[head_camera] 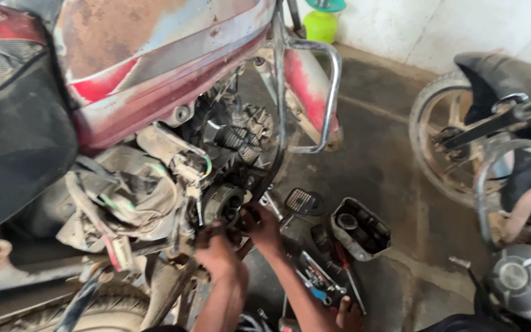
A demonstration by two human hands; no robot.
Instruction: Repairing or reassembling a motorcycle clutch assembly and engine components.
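A worn red motorcycle [155,67] stands at the left with its engine side open. A round, dirty clutch assembly [221,204] shows in the opening. My left hand [217,253] is curled just under that round part, and what its fingers hold is hidden. Beside it, my right hand [264,229] has its fingertips closed on the lower right rim of the assembly. Both forearms come up from the bottom edge of the view.
A removed engine cover [361,231] lies on the concrete floor, with a red-handled screwdriver [343,259] and several tools [318,278] beside it. A chrome crash guard [332,92] juts out above. At the right stands another motorcycle's front wheel [442,142]; a green container [321,26] sits at the back.
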